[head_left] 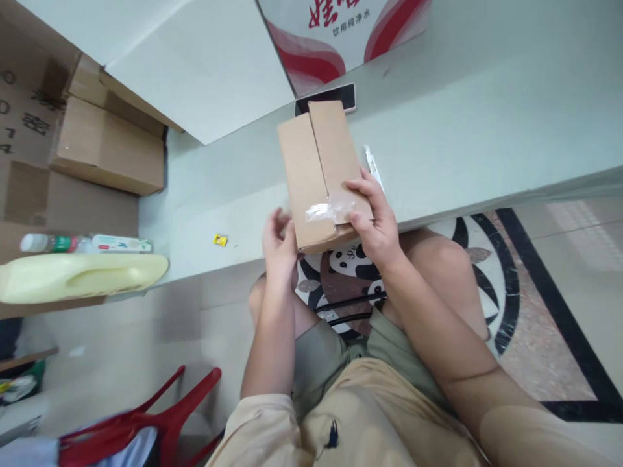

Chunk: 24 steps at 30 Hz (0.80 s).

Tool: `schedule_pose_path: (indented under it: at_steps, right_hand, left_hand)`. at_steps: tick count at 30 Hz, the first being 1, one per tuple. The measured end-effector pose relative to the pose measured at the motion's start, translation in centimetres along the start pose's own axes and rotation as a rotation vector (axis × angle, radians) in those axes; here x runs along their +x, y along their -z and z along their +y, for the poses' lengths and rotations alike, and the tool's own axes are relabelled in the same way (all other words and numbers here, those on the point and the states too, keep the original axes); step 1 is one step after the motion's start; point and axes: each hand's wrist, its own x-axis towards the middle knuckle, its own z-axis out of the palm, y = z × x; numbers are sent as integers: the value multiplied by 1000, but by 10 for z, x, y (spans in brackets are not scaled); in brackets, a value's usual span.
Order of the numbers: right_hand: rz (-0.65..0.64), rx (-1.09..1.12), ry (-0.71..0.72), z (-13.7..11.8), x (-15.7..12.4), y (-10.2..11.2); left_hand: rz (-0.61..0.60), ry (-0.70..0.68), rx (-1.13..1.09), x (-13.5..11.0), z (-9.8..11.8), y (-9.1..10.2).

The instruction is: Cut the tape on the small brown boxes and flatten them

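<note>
A closed brown cardboard box [318, 162] lies on the pale table [462, 117], its near end overhanging the edge. Clear tape [327, 209] crosses the flap seam near that end. My right hand [372, 217] grips the box's near right corner, thumb on top by the tape and fingers wrapped under. My left hand [279, 243] is curled against the box's near left side, fingers bent beside the edge. A dark phone [341, 96] lies just beyond the box's far end. A white pen-like object [372, 162] lies by the box's right side.
Brown cartons [104, 146] stand at the left. A red-and-white printed carton [341, 32] stands at the back. A yellowish jug [78, 275] and bottles [87, 244] lie at the left. A small yellow scrap [220, 240] lies on the table. A red plastic chair [160, 415] stands lower left.
</note>
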Motion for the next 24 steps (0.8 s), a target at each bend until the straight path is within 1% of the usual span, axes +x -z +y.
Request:
schedule_pose_path:
  at_steps: [1,2,3,4,5,6,7,8,10,12,14,16,18,20,22,24]
  right_hand:
    - [-24,-26,8,0,1,1]
    - [-55,-54,16,-1,2,1]
    - [-91,-77,24,-2,3,1]
    - [-129,-91,32,-3,4,1]
    - [-155,-95,32,-3,4,2]
    - [-166,-102,16,-3,5,3]
    - [-162,-129,-19,-3,6,5]
    - [-146,-196,-74,-1,6,7]
    - [-98,-453,-240,3,7,13]
    - [-99,-757,-392,9,8,17]
    - [-134,-931,-453,14,8,19]
    - [-153,-950,-461,18,9,19]
    - [-152,-890,-465,20,11,17]
    - [-132,-806,-435,22,12,15]
    - [-65,-729,-374,23,12,14]
    - [48,-651,-340,23,12,14]
  left_hand:
    - [38,-181,33,-2,6,4]
    - [36,-388,74,-3,12,7]
    - [-22,-591,119,-3,18,8]
    - [-144,-735,198,-2,23,9]
    - [-249,-821,283,-2,27,7]
    - [-226,-874,322,-2,28,4]
    - [-169,-910,333,-2,28,1]
    - [-116,-928,339,-2,27,-4]
    - [-7,-944,346,-4,22,-12]
    - [49,-945,378,-7,17,-17]
    - [83,-935,392,-11,16,-21]
    - [95,-920,368,-14,18,-24]
    - [101,-903,351,-16,22,-26]
    - [109,-888,369,-18,25,-28]
    - [103,-871,381,-20,28,-29]
    - [84,-853,342,-22,30,-30]
